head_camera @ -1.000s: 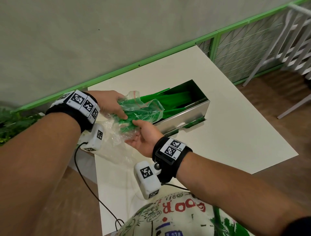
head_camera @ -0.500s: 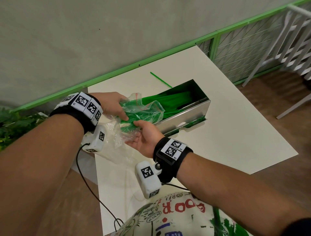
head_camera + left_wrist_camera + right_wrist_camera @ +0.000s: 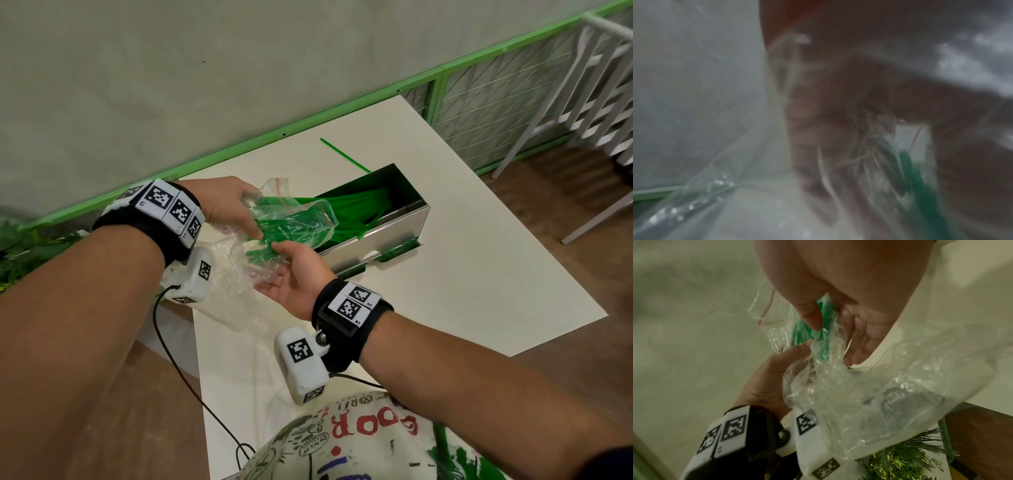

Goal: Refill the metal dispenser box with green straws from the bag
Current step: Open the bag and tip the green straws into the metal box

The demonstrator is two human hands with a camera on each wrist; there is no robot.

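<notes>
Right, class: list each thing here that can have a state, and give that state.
Bag: open, partly emptied, held over the box.
Box: lid-less, holding green straws.
Loose straw: lying on the table, behind the box.
Left hand: gripping the bag.
Right hand: pinching the bag.

Green straws (image 3: 356, 205); clear bag (image 3: 294, 219), red seal line; silver box (image 3: 387, 229); white bench (image 3: 479, 274); black-and-white checked wristbands (image 3: 171, 205).
</notes>
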